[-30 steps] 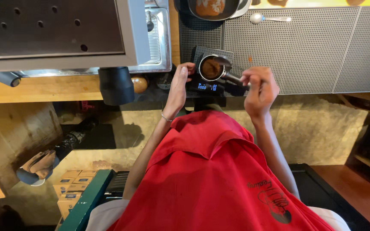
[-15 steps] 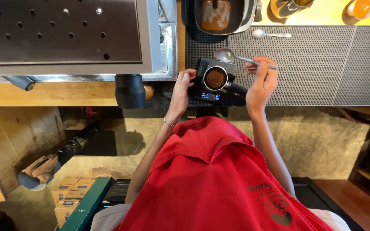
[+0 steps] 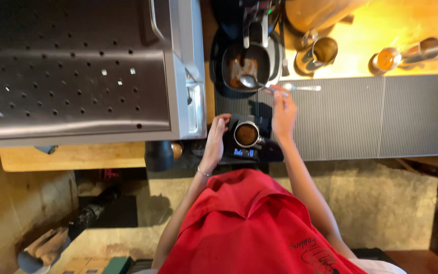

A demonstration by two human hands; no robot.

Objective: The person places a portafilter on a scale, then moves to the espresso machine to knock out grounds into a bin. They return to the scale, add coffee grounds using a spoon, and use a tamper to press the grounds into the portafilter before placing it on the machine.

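head view looks straight down over a red shirt (image 3: pixel 249 223) at a worktop (image 3: pixel 411 56) of yellow wood, with a grey ribbed mat (image 3: pixel 361 116) laid along its near edge. the left hand (image 3: pixel 216 137) rests with curled fingers against the left side of a small black scale (image 3: pixel 242 147), which shows a lit blue readout on its near face. on the scale stands a round metal basket (image 3: pixel 247 134) filled with brown ground coffee, just beside the left fingertips. whether the left hand grips the scale or only touches it cannot be told. the right hand (image 3: pixel 283 111) is raised a little beyond the scale and pinches the handle of a metal spoon (image 3: pixel 275 86); the spoon's bowl lies over a dark round container (image 3: pixel 244 66) that holds some brown grounds. that container sits under a black grinder (image 3: pixel 257 20) at the far edge of the mat. to the right of it, on the wood, stand a steel pitcher (image 3: pixel 320 50) and two more metal cups (image 3: pixel 406 53), well apart from both hands. a big steel machine top (image 3: pixel 72 71) with small holes fills the left of the view, its edge just left of the left hand.
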